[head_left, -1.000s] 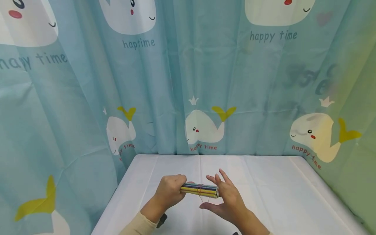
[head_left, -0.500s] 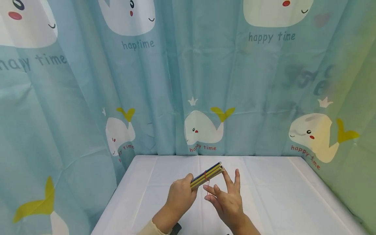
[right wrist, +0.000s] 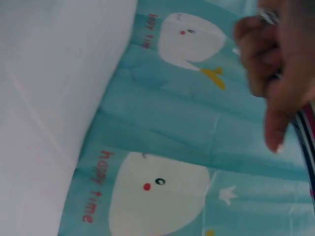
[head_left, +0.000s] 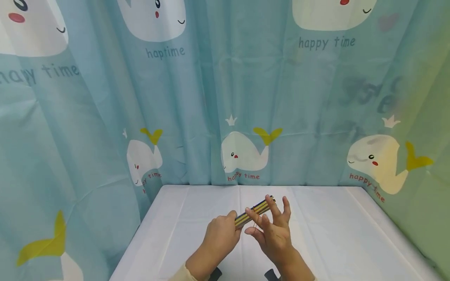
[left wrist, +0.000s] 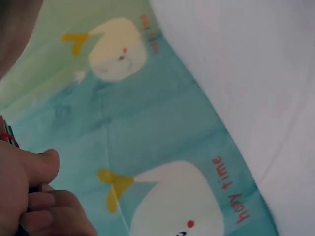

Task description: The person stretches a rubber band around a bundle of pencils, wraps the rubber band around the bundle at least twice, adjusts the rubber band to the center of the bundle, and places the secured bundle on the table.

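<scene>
A bundle of striped pencils [head_left: 242,220], yellow and dark blue, slants up to the right above the white table in the head view. My left hand [head_left: 221,236] grips its near end in a fist, with the thumb along the top. A thin red rubber band [head_left: 254,224] goes round the bundle and stretches down toward the thumb of my right hand [head_left: 277,236]. That hand's fingers are spread across the far half of the bundle, partly hiding it. In the left wrist view the bundle [left wrist: 7,133] shows only at the left edge; the right wrist view has its striped side [right wrist: 306,140].
A table with a white cloth [head_left: 330,234] lies beneath both hands. Blue curtains [head_left: 197,97] with whale prints hang behind and to the left, turning greenish at the right [head_left: 432,218]. Dark devices [head_left: 271,274] sit at the wrists.
The bundle has swung from nearly level to tilted up at its right end. My right hand's fingers have moved from beyond the end to across the bundle, and both hands have shifted.
</scene>
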A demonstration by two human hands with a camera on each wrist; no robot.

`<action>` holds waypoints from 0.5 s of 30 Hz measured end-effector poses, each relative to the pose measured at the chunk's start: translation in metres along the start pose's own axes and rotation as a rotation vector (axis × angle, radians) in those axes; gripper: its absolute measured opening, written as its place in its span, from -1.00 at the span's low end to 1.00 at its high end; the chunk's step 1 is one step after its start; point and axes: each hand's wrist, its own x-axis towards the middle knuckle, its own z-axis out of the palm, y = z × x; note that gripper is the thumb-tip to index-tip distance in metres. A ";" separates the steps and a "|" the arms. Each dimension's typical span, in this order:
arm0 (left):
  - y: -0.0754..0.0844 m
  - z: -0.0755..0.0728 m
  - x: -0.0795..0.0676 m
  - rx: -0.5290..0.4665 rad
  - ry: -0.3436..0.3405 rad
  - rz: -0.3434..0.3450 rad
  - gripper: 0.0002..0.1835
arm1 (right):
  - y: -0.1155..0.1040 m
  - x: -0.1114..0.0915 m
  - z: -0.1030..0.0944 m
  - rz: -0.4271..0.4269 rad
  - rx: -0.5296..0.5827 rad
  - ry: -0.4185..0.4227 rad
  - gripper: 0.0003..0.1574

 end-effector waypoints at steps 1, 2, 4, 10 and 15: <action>-0.001 -0.002 0.002 -0.016 0.022 -0.013 -0.74 | -0.001 -0.002 0.000 0.063 -0.002 0.009 -0.12; -0.001 -0.003 0.004 -0.034 0.050 -0.027 -0.71 | -0.003 -0.005 0.000 0.155 0.051 0.024 -0.04; 0.000 -0.005 0.008 -0.086 0.102 -0.052 -0.67 | -0.011 -0.010 0.001 0.405 0.233 0.080 0.06; 0.005 0.002 0.010 -0.094 0.380 -0.037 -0.70 | -0.040 0.006 0.002 1.342 0.776 0.387 -0.02; -0.005 0.003 0.012 0.022 0.656 0.139 -0.66 | -0.028 0.029 -0.012 1.679 0.987 0.368 -0.05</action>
